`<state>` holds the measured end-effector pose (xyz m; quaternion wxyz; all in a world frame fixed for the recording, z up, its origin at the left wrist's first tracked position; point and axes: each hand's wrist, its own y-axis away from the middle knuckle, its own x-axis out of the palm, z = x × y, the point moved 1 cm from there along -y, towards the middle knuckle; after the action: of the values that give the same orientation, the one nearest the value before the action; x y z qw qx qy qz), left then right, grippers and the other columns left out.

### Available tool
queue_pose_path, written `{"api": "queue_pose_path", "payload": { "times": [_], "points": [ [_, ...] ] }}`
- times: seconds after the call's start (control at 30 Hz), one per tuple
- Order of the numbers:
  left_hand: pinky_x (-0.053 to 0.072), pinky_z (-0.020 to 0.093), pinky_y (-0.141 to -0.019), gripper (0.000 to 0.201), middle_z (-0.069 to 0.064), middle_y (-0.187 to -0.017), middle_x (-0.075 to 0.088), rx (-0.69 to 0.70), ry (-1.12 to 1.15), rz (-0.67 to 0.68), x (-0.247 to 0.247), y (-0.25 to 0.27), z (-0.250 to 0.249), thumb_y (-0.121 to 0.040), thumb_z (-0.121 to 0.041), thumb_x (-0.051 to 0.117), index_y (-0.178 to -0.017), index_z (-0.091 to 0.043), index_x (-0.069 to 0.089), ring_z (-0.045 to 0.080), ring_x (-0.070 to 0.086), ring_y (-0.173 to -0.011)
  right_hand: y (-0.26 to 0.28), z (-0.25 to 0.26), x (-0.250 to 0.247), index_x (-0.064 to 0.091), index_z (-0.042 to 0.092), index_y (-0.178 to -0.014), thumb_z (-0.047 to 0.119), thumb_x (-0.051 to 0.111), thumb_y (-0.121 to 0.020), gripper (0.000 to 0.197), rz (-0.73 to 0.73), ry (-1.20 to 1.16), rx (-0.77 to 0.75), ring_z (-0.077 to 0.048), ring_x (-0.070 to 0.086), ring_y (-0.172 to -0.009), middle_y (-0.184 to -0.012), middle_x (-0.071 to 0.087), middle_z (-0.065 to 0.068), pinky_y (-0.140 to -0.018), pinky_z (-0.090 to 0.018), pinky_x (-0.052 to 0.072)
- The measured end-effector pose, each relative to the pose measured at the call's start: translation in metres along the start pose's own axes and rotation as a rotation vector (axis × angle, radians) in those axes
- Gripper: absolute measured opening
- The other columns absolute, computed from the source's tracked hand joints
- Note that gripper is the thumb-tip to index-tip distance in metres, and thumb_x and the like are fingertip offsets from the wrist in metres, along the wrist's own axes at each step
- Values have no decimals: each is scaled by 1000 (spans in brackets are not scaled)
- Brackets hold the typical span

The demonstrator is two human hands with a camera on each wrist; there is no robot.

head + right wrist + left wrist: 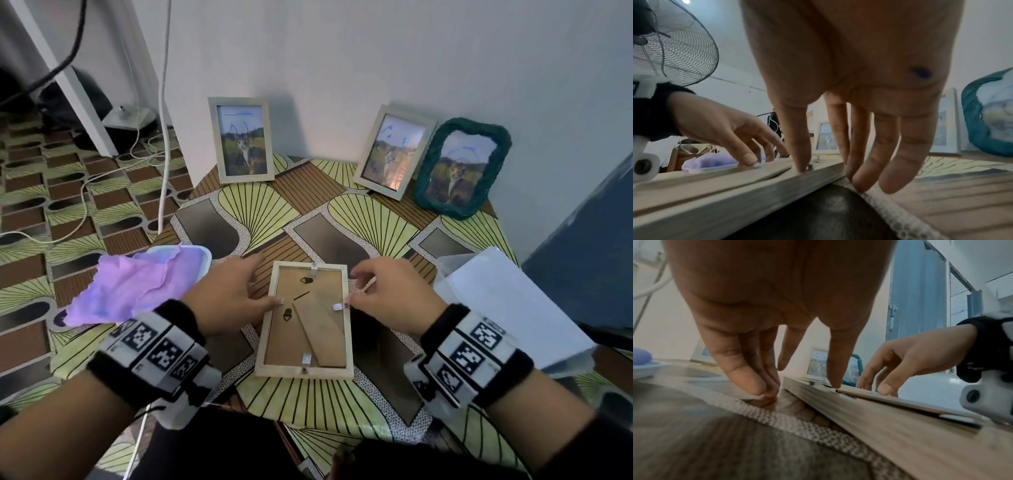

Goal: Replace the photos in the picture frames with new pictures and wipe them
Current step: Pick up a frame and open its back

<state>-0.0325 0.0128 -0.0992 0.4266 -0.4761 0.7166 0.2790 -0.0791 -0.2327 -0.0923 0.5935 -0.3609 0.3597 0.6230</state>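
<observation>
The face-down frame (305,318) lies on the counter (325,394) between left grip (226,294) and right grip (394,294), both with fingers extended and clasping nothing, thumbs (270,301) pressing its side tabs (337,306); best, I judge, to turn both tabs evenly while fingertips (756,386) brace it.

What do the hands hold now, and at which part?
Nothing is lifted. The frame lies face down; the left hand and right hand press thumbs on its side clips, fingers on the table beside its long edges.
</observation>
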Motion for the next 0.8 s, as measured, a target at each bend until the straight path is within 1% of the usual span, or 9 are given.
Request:
{"api": "queue_pose_path", "payload": {
  "times": [0.07,0.1,0.17,0.23,0.33,0.47,0.6,0.7,0.8],
  "points": [
    [46,31,-75,47,-3,-90,60,21,-75,98,2,-9,-1,-78,-43,75,-113,-17,58,16,55,-80,-6,3,6,73,23,-99,41,74,-79,26,88,52,17,-7,61,-76,-85,65,10,-68,-27,53],
    [42,26,-69,42,-9,-87,58,31,-82,125,4,-12,-2,-79,-43,75,-109,-20,58,10,54,-76,-8,4,8,73,24,-97,42,74,-79,26,107,56,19,-7,61,-77,-84,66,10,-68,-27,53],
    [34,16,-60,39,-18,-82,53,37,-81,142,5,-17,-1,-78,-41,75,-107,-22,59,-3,50,-70,-11,5,12,72,23,-96,44,73,-80,26,108,69,21,-11,62,-80,-86,66,7,-74,-32,56],
    [33,14,-59,43,-20,-81,53,21,-61,141,6,-22,1,-76,-40,78,-110,-23,58,-5,50,-70,-13,4,13,71,20,-94,44,72,-81,28,104,90,16,-13,63,-81,-86,66,5,-76,-34,57],
    [43,24,-67,57,-15,-81,61,-28,-7,177,5,-29,6,-73,-41,81,-120,-25,53,0,56,-73,-14,4,14,68,19,-86,42,72,-81,24,107,92,7,-14,62,-76,-80,65,4,-71,-31,56],
    [43,28,-72,78,-12,-82,61,-44,-5,234,7,-31,10,-76,-43,78,-140,-25,38,3,56,-75,-15,7,12,58,19,-68,43,72,-80,30,111,125,-4,-17,60,-66,-70,61,1,-63,-34,54],
    [42,27,-72,71,-12,-80,60,-33,-39,230,8,-33,9,-80,-43,74,-137,-25,37,2,55,-74,-16,9,9,56,15,-57,41,74,-78,37,108,127,1,-20,58,-59,-62,60,-2,-55,-34,50],
    [48,31,-77,58,-11,-80,60,-59,-40,204,10,-35,8,-85,-40,69,-132,-25,39,10,58,-77,-20,9,9,59,7,-57,37,73,-77,38,108,99,1,-24,60,-61,-63,62,-10,-59,-39,53],
    [52,37,-81,44,-11,-78,59,-80,-16,183,11,-37,8,-90,-34,63,-127,-25,41,17,61,-77,-21,10,12,53,7,-57,33,69,-78,37,92,107,11,-25,58,-61,-60,57,-9,-56,-37,52]
  ]
}}
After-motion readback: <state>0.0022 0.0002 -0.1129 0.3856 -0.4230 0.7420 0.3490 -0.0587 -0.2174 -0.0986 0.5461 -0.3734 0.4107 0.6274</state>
